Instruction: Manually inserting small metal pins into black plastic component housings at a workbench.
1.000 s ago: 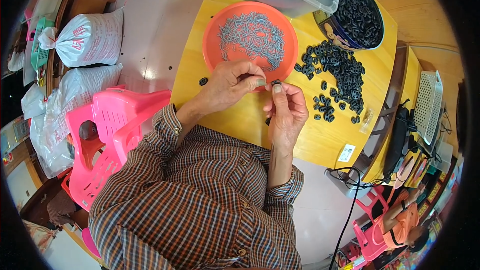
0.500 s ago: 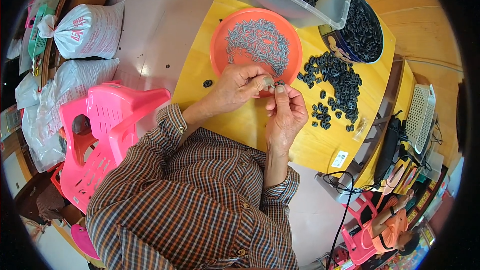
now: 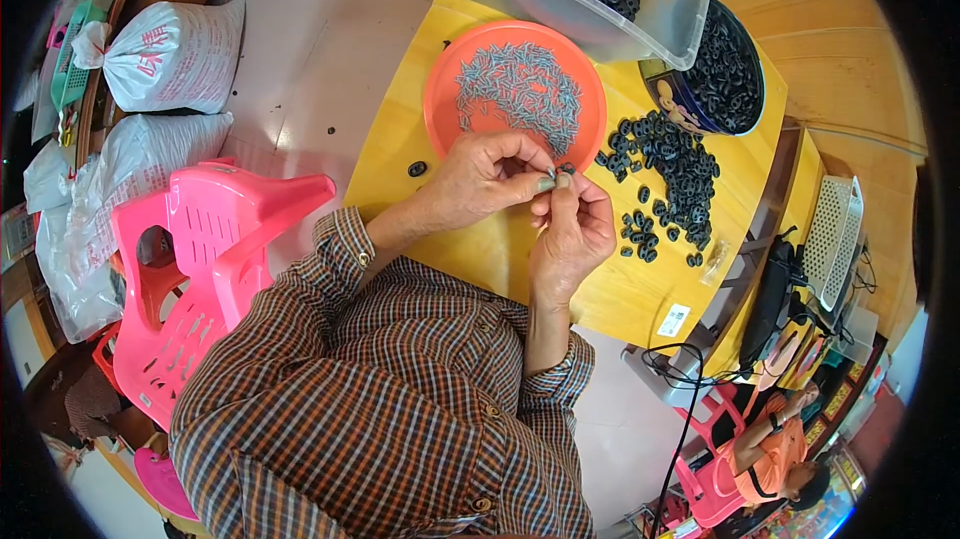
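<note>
My left hand (image 3: pixel 478 182) is closed, its thumb and index finger pinching what looks like a small grey screw, mostly covered by the fingertips. Tip to tip with it, my right hand (image 3: pixel 572 239) pinches a small black oval plastic piece (image 3: pixel 567 168). Both hands are over the near rim of a round orange-red tray (image 3: pixel 436 109), which holds a spread of small grey screws (image 3: pixel 535 89). Loose black oval pieces (image 3: pixel 675 174) are heaped to the right of the tray on the yellow table (image 3: pixel 610 289). A lone black oval piece (image 3: pixel 417 169) lies left of my left hand.
A clear plastic bin (image 3: pixel 660 29) and a dark round tub (image 3: pixel 740 89), both full of black pieces, stand at the far side. A pink chair (image 3: pixel 200 229) and white sacks (image 3: pixel 180 59) are at left. Another person (image 3: pixel 775 454) sits at lower right, near a black cable (image 3: pixel 690 414).
The fingertips of my two hands have come slightly closer around the black piece. The whole view has shifted a little; the tray and heap lie as before.
</note>
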